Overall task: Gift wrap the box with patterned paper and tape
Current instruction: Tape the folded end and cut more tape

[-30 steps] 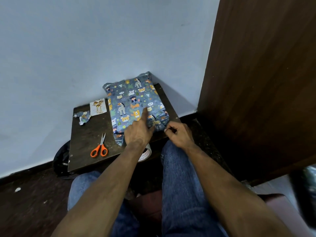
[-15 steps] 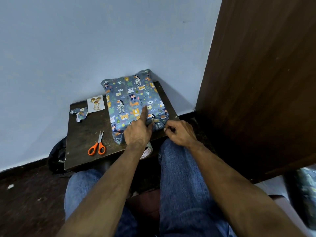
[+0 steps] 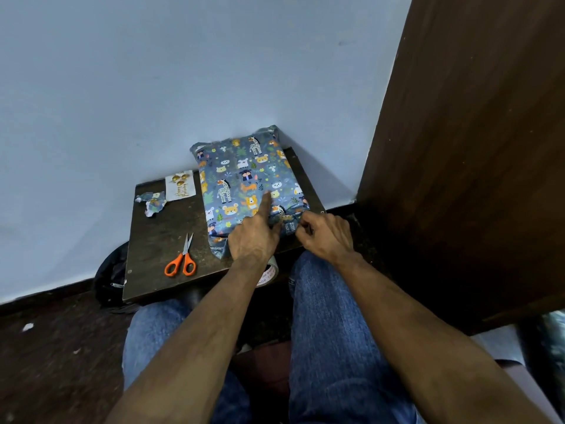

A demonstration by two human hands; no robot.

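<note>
Small dark wooden table (image 3: 159, 240) sits against pale blue wall (image 3: 153, 71), tall dark wood panel (image 3: 474, 148) to its right. Box wrapped in blue animal-print paper (image 3: 244, 175) on table's right half, far end touching wall. Left of it, at the back: white card with gold print (image 3: 180, 185), crumpled paper scrap (image 3: 153, 201) beside that. Orange-handled scissors (image 3: 182, 259) near front edge. Roll of clear tape (image 3: 269, 273) at front edge, under left hand (image 3: 253, 237); right hand (image 3: 327, 237) at box's near right corner.

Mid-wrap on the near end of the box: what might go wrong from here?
1. The left hand pins the paper with one straight finger while the right hand pinches the near fold; letting go may let it spring open.
2. The tape roll sits under the left wrist at the table edge and may get knocked off.
</note>
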